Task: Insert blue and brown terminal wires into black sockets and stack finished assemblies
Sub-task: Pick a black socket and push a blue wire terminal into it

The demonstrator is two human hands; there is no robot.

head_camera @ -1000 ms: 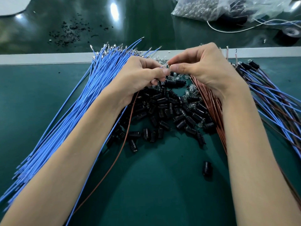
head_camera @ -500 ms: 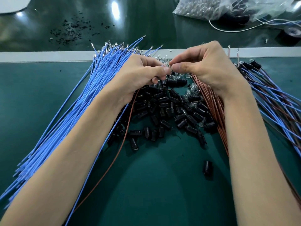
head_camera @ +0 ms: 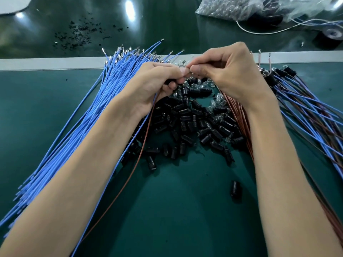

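My left hand [head_camera: 157,82] is curled round the top ends of one blue wire [head_camera: 118,164] and one brown wire [head_camera: 141,153], which trail down past my forearm. A dark piece sits inside its fingers, mostly hidden. My right hand [head_camera: 228,75] pinches something small between thumb and forefinger, right against my left fingertips; what it is cannot be made out. Below both hands lies the pile of black sockets [head_camera: 194,123] mixed with small clear bulbs. The loose blue wires [head_camera: 83,127] fan out on the left, and the brown wires [head_camera: 239,115] run under my right wrist. Finished assemblies [head_camera: 306,108] lie stacked at the right.
One lone socket [head_camera: 235,189] lies apart on the green mat near me. A pale strip [head_camera: 46,63] edges the mat at the back. Beyond it are black scraps [head_camera: 79,34], a plastic bag of bulbs [head_camera: 232,6] and a tape roll [head_camera: 330,37].
Both hands stay above the socket pile with their fingertips together, and only the fingers shift slightly. The trailing wires hang as before.
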